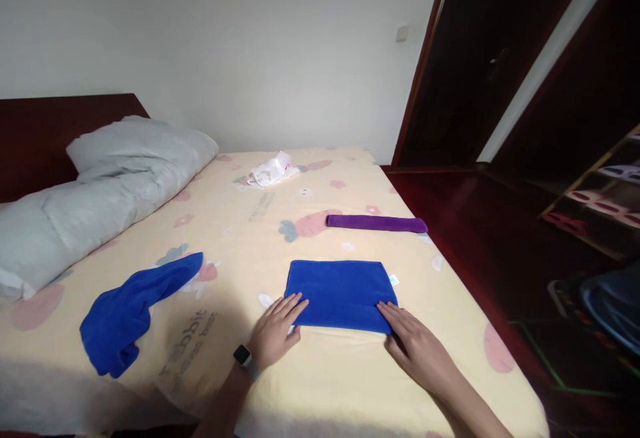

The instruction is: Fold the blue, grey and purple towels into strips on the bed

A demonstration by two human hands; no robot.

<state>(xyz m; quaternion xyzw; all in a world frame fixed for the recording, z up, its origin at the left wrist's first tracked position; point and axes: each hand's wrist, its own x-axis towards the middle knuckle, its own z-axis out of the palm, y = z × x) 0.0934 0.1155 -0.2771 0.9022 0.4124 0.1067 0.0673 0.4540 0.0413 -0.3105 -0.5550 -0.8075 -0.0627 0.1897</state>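
A blue cloth (343, 291), folded into a flat rectangle, lies on the bed, with a small pale tag at its right edge. My left hand (277, 327) rests with outstretched fingers on its lower left corner. At the opposite side, my right hand (411, 338) lays its extended fingers on the lower right corner. Beyond the rectangle is a narrow purple cloth roll or strip (377, 223). Off to the left, a second blue cloth (133, 311) lies crumpled.
A patterned bedsheet (240, 245) covers the bed. Grey bedding (125, 178) is heaped along the headboard (65, 131). Near the wall lies a crumpled white plastic bag (273, 170). Past the bed's right edge are a dark floor and a shoe rack (600, 188).
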